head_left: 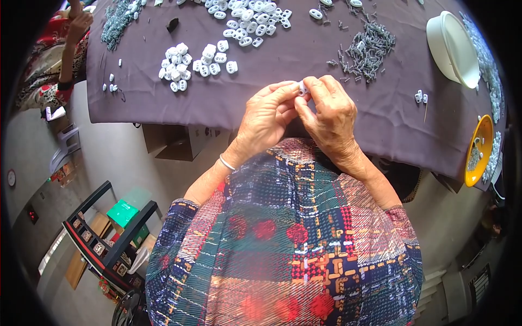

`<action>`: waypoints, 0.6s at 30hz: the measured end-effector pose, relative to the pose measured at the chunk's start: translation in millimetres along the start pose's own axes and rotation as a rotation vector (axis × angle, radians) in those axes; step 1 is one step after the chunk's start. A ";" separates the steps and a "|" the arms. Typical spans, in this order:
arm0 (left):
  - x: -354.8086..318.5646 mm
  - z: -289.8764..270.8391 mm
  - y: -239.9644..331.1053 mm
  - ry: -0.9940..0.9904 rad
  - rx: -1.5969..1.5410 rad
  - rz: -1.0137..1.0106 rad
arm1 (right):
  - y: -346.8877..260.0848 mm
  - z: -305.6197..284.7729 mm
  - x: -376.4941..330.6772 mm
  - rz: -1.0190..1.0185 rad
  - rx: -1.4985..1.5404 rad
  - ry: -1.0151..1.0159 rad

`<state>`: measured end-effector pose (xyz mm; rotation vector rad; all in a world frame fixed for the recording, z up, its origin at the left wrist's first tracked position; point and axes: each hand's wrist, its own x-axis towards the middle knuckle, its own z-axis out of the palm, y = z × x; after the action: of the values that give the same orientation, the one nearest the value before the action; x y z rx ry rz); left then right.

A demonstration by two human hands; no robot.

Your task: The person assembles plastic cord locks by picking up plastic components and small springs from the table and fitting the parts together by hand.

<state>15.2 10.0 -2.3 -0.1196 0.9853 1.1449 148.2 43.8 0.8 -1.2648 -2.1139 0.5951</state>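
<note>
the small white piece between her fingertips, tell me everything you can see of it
The small white piece looks like smooth moulded plastic, like the white pieces heaped on the purple cloth. Only a sliver shows; its shape and any holes are hidden. It is pinched between the fingertips of the left hand and the right hand, held above the near edge of the cloth, close to the person's chest.

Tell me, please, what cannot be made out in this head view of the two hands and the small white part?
- Small white part: mostly covered by the left hand and right hand; its shape is unclear.
- Grey pieces: too small to tell their kind.
- White bowl: tilted away, inside hidden.
- Yellow dish: bent at the fisheye rim.
</note>
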 end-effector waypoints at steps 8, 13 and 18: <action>-4.1 3.7 -0.5 -0.008 0.059 0.017 | 3.2 -1.9 -0.3 0.028 0.063 -0.003; -9.0 5.4 0.6 0.010 0.139 0.033 | 3.5 -2.9 -0.5 0.032 0.062 -0.031; -9.2 4.2 -5.7 0.033 0.170 0.094 | 3.1 -2.9 0.1 0.007 0.089 -0.048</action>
<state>21.6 3.1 4.5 0.0445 1.1231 1.1419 152.0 45.4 0.9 -1.2205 -2.0984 0.7209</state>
